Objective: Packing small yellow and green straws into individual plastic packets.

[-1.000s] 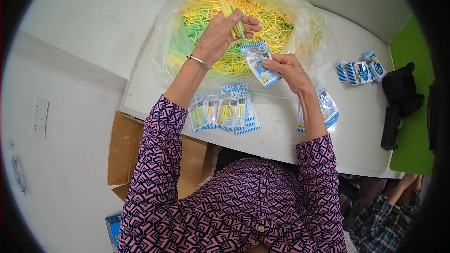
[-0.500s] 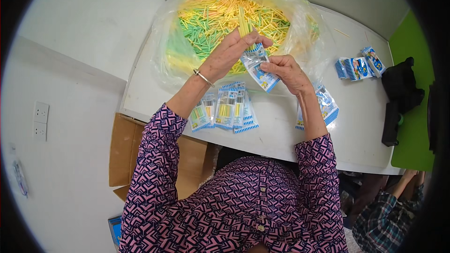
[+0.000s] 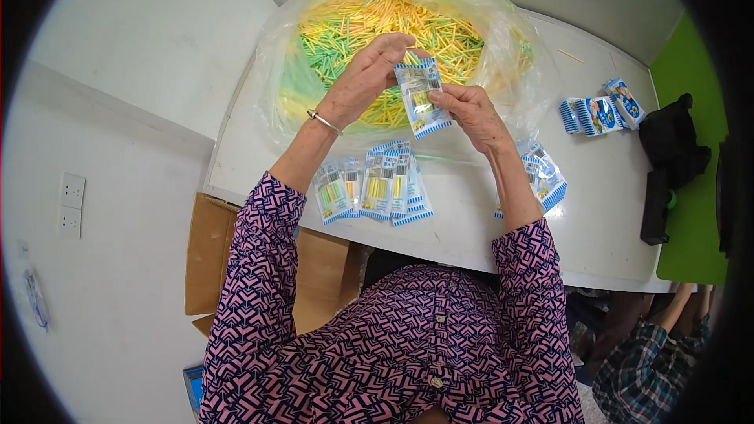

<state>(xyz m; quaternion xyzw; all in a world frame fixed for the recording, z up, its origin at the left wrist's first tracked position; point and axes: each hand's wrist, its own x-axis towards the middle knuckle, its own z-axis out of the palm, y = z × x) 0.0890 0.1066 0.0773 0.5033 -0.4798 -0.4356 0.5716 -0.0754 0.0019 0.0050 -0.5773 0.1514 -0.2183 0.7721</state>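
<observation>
Over the front of the big clear bag, I hold a small blue-and-white plastic packet with thin yellow-green sticks inside. My right hand pinches its right side between thumb and fingers. At the packet's top left edge, my left hand has its fingers bent around it, partly hidden behind the packet. Filled packets lie overlapping on the table below my hands, showing green, orange and yellow sticks. More blue-and-white packets lie partly under my right forearm.
A clear plastic bag heaped with short yellow, green and orange sticks fills the table's back. Stacked packets and a black object stand right, by a green panel. A cardboard box sits below left. Another person's checked sleeve shows lower right.
The sticks that stuck out above the packet have gone down inside it. The packet has turned more upright and shifted slightly up and left; my left hand has drawn left.
</observation>
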